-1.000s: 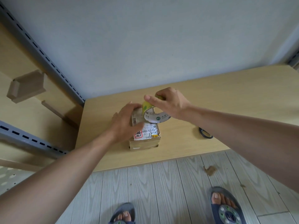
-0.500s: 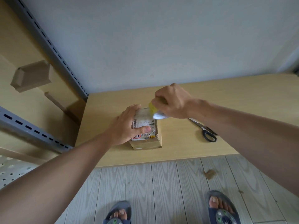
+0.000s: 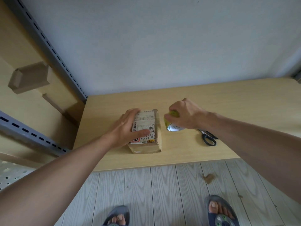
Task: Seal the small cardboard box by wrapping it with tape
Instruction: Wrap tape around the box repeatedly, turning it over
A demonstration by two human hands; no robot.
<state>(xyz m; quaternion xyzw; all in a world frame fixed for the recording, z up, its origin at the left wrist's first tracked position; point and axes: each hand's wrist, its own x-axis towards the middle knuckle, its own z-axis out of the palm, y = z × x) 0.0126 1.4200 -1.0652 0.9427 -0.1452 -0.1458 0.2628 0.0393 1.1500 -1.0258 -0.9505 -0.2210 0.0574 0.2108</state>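
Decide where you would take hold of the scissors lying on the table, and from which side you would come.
Take the scissors by the black handle loops, coming from above on the near side. They lie flat on the table with the loops toward the front edge and the blades pointing away, partly hidden under the wrist of the right hand, which grips the tape roll.

Left hand flat, right hand curled in a grip.

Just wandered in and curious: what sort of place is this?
Probably a small packing or storage room: slotted metal shelving, a labelled box and tape at a wooden table, scissors beside.
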